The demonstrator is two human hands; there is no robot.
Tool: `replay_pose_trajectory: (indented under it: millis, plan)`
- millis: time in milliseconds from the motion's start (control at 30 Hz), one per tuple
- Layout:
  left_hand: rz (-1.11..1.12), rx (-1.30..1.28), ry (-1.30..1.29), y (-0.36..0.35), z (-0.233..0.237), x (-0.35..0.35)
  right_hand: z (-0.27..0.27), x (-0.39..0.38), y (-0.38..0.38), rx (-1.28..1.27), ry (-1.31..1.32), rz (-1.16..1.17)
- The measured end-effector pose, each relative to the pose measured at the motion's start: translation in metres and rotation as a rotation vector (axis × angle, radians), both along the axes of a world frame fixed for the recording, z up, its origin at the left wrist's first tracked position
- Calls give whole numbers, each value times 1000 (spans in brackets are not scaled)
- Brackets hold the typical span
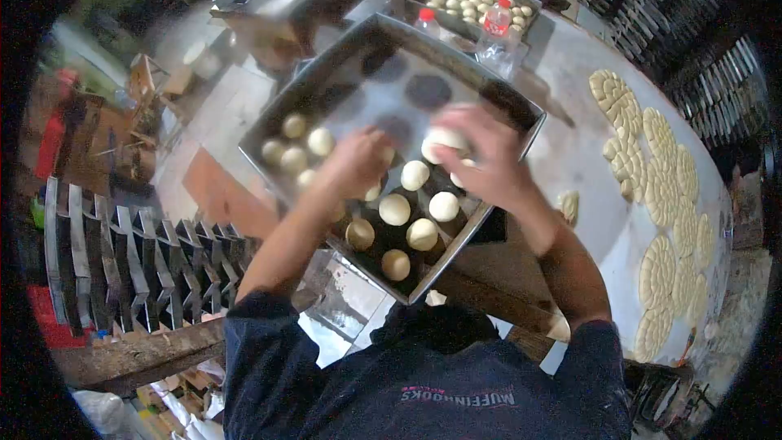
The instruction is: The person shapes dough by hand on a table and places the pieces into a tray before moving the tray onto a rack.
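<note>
A deep square metal tray [489,81] stands in front of me, with pale round dough balls across its near and left parts. Over the middle of the tray is my left hand [358,165], its fingers curled and blurred; a pale bit of dough ball shows at their tips. My right hand [493,155] reaches in from the right, closed around a dough ball [440,145] between thumb and fingers. Loose dough balls, such as one [415,175] between the hands and another [394,209] nearer me, lie on the tray's bottom. Dark round patches mark its far part.
Flat scored dough pieces [656,187] lie along the right of the pale table [595,277]. Another tray [415,4] of dough balls and red-capped plastic bottles [495,20] stand behind. Stacked metal pans [134,265] are at left, more stacked metal [721,85] at right.
</note>
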State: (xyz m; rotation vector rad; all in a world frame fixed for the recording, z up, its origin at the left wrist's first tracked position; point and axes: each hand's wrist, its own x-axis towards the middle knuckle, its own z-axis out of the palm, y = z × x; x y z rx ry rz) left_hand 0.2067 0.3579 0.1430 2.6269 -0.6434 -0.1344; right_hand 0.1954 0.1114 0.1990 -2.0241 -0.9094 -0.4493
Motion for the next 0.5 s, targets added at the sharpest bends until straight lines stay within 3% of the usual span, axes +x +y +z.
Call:
replay_pose_trajectory:
  millis: [67, 100, 133, 167, 233, 300, 433, 500]
  plan:
    - [20, -90, -54, -4, -1, -10, -25, 23, 23, -33, -45, 78]
    - [37, -168, -109, -7, 10, -12, -30, 28, 26, -277, -71, 78]
    - [65, -158, 208, -5, 27, -11, -33, 32, 27, -516, -94, 72]
    - [53, -151, 208, -1, 29, -10, -30, 27, 19, -511, -91, 60]
    - [75, -35, 79, 0, 29, -14, -20, -3, -17, -162, -70, -50]
    - [105, 164, 18, -29, 61, -15, -20, -42, -73, -35, -54, -230]
    - [-340, 86, -216, -137, 140, -10, -101, -119, -213, -33, 169, -764]
    - [-543, 57, -96, -218, 166, 4, -156, -164, -272, 48, 275, -947]
